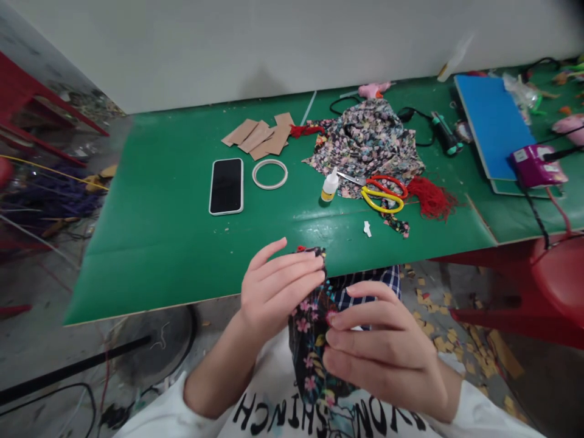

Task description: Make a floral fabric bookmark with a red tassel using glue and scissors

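Observation:
A piece of dark floral fabric [305, 353] hangs in front of my chest at the table's near edge. My left hand [283, 289] is closed on its upper end, fingers laid across the cloth and a speck of red showing at the top. Lower down on the right, my right hand [383, 340] grips the cloth's side edge between thumb and fingers. Beyond the hands lie a small white glue bottle [329, 185], scissors with red and yellow handles [383, 193], a heap of floral cloth [369, 140] and a bundle of red thread [431, 198].
On the green table [168, 243] are a phone [227, 186], a roll of tape [269, 174], cardboard pieces [262, 137], a pink glue gun [374, 90] and a blue board [495, 125]. A purple box with cables [538, 165] sits at right, above a red stool [559, 267].

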The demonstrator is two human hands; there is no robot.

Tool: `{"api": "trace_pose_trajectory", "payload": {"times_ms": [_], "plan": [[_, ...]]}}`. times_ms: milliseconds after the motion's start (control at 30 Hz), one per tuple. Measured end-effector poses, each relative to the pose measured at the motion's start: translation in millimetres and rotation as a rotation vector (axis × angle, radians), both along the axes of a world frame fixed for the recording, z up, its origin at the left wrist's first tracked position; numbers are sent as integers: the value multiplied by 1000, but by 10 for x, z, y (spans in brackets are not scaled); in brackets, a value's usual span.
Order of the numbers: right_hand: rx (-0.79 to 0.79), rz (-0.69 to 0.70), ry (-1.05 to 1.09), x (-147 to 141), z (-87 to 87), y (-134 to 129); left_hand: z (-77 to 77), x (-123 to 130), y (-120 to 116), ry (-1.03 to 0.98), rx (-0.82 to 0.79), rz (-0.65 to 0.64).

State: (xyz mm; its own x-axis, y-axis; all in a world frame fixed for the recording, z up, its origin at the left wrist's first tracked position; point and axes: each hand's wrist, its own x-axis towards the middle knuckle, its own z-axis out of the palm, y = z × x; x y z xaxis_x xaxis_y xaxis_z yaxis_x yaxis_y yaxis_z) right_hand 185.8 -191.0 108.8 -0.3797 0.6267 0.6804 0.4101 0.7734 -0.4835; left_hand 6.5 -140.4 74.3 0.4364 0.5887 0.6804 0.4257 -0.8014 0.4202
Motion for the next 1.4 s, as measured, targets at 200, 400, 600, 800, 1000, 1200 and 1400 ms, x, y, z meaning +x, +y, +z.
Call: {"api": "trace_pose_trajectory", "payload": {"times_ms": [200,400,600,800,1000,1200,1400], "plan": [[-104,8,109,-22,-65,43,-202,-24,112,52,7,-69],[-88,19,246,12,-249,152,-386,7,186,42,-170,-28],[-194,-140,432,-16,-351,451,-463,95,318,-16,-480,-44],[-434,-226,514,-49,-397,840,-528,223,326,-275,-925,85],[-541,-294,606,-93,-400,1119,-539,217,327,-468,-1282,93],[-553,-289,572,-84,-410,1323,-442,46,447,-445,-1400,-46],[-593,-267,526,-91,-457,1415,-331,-41,712,-627,-1371,-221]]}}
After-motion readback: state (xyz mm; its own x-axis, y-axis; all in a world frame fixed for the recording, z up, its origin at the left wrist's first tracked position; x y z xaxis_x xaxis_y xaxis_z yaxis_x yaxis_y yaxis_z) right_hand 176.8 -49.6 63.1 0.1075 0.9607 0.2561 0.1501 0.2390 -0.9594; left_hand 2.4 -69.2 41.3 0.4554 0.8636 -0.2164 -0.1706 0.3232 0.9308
